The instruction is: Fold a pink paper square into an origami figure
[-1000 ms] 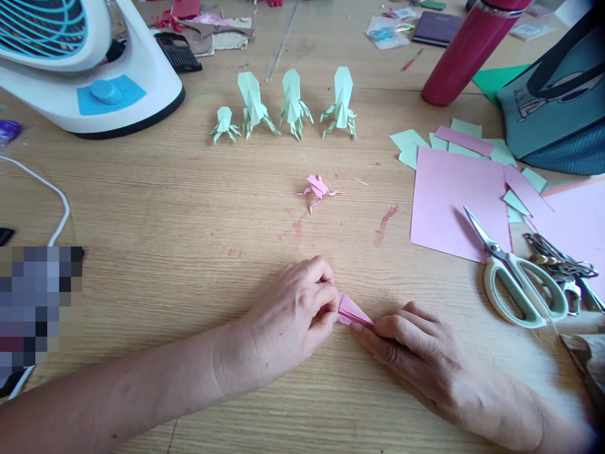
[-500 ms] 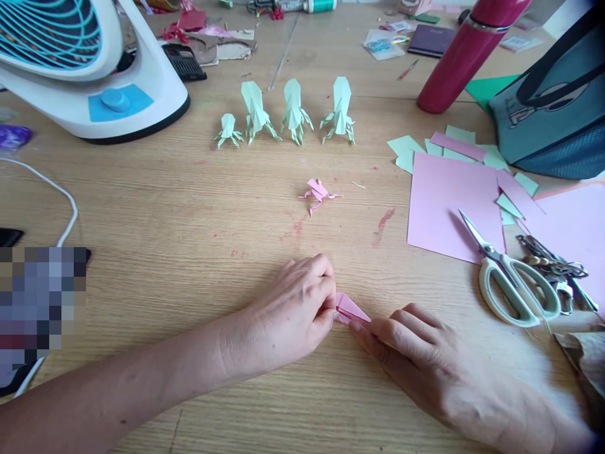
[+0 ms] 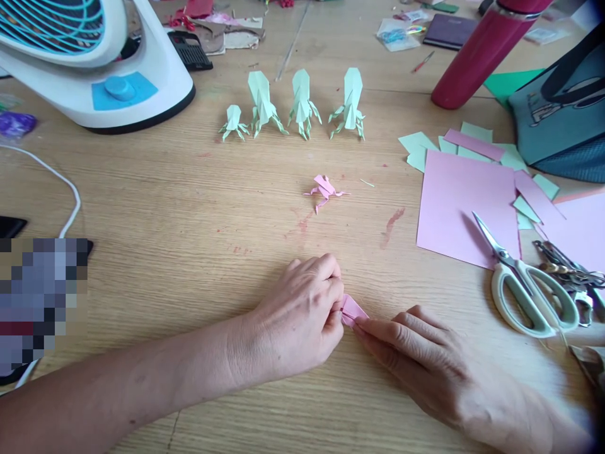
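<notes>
On the table (image 3: 165, 271), seen from the head camera, the pink fold (image 3: 352, 309) sits low and central, between the two hands. The left hand (image 3: 302, 315) pinches one end of it. The right hand (image 3: 423, 353) grips the pointed end between thumb and forefinger. Half a second ago I could see that tip lying out in the open; now the right fingers have slid up over it, closer to the left hand, and less pink shows. The left fingers hide the other end, so I can't tell its shape.

Beyond the hands rests a pink frog (image 3: 324, 186), and farther back four green figures (image 3: 301, 94) stand in a row, where they stood before. A fan (image 3: 142, 69) takes up the far left. To the right, scissors (image 3: 505, 257) lie partly across a pink sheet (image 3: 466, 195), beside keys (image 3: 571, 274). Green scraps (image 3: 420, 145) edge the sheet; behind them are a flask (image 3: 486, 57) and a bag (image 3: 562, 107).
</notes>
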`<control>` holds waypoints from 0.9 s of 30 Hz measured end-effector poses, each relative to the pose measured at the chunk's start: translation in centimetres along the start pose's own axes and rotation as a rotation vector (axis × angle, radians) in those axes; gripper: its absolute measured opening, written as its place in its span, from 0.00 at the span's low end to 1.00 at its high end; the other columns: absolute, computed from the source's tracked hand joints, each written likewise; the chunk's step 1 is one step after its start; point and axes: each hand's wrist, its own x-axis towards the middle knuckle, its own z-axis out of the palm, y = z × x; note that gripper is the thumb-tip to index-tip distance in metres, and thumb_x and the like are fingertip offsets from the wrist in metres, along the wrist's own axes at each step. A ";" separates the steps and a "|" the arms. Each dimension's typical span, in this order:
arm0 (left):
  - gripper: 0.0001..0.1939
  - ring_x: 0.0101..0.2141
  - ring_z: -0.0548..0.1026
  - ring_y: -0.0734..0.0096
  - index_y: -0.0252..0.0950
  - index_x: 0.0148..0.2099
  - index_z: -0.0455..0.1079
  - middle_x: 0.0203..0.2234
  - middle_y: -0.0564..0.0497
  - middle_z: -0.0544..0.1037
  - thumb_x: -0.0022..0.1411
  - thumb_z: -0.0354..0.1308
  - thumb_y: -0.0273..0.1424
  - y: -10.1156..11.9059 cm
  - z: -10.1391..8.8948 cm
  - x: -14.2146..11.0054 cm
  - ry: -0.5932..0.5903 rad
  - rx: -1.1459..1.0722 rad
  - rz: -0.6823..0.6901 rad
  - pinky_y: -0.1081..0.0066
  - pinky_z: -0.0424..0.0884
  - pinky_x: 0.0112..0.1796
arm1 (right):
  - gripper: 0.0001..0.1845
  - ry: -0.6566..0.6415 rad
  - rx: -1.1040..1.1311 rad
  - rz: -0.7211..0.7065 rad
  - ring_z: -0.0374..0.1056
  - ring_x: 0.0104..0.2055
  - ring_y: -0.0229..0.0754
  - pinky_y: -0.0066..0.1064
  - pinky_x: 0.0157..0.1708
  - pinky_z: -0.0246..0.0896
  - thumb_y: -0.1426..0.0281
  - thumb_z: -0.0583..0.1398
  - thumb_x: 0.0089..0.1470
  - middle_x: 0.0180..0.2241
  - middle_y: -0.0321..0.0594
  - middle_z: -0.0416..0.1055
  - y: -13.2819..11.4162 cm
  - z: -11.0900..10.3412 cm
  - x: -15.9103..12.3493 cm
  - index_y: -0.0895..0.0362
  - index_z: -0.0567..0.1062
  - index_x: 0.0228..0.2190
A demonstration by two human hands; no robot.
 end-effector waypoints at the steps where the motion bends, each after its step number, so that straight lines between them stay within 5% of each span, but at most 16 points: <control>1: 0.07 0.39 0.70 0.62 0.33 0.36 0.68 0.39 0.45 0.70 0.63 0.49 0.23 0.0 0.1 0.0 0.008 0.009 -0.001 0.60 0.68 0.41 | 0.22 0.002 0.001 0.004 0.67 0.39 0.47 0.40 0.36 0.65 0.81 0.47 0.67 0.51 0.60 0.72 0.0 0.2 -0.1 0.72 0.70 0.56; 6: 0.06 0.40 0.70 0.62 0.33 0.36 0.68 0.41 0.45 0.70 0.62 0.51 0.22 -0.2 0.2 0.1 0.019 0.032 0.026 0.60 0.69 0.42 | 0.19 0.051 -0.016 0.000 0.66 0.39 0.46 0.40 0.37 0.65 0.80 0.48 0.67 0.49 0.57 0.72 0.0 0.3 0.1 0.70 0.75 0.50; 18: 0.08 0.40 0.69 0.64 0.34 0.40 0.68 0.42 0.46 0.68 0.68 0.47 0.23 -0.6 -0.5 -0.4 -0.003 -0.042 0.037 0.61 0.68 0.44 | 0.24 0.033 0.067 0.089 0.64 0.35 0.43 0.39 0.37 0.63 0.79 0.51 0.66 0.44 0.48 0.72 -0.3 0.8 0.9 0.64 0.64 0.62; 22: 0.09 0.41 0.69 0.66 0.36 0.41 0.68 0.42 0.48 0.68 0.67 0.48 0.21 -1.1 -0.7 -0.6 -0.021 -0.095 0.063 0.62 0.67 0.45 | 0.21 0.067 0.038 0.100 0.63 0.33 0.43 0.37 0.32 0.62 0.79 0.50 0.67 0.39 0.47 0.73 -0.4 0.7 1.3 0.66 0.68 0.58; 27: 0.09 0.42 0.69 0.65 0.36 0.41 0.67 0.43 0.48 0.68 0.65 0.50 0.19 -1.0 -0.6 -0.7 -0.005 -0.112 0.067 0.62 0.67 0.47 | 0.20 0.022 -0.034 0.036 0.63 0.33 0.44 0.39 0.31 0.63 0.80 0.47 0.66 0.47 0.54 0.73 -0.3 -0.3 2.0 0.66 0.74 0.51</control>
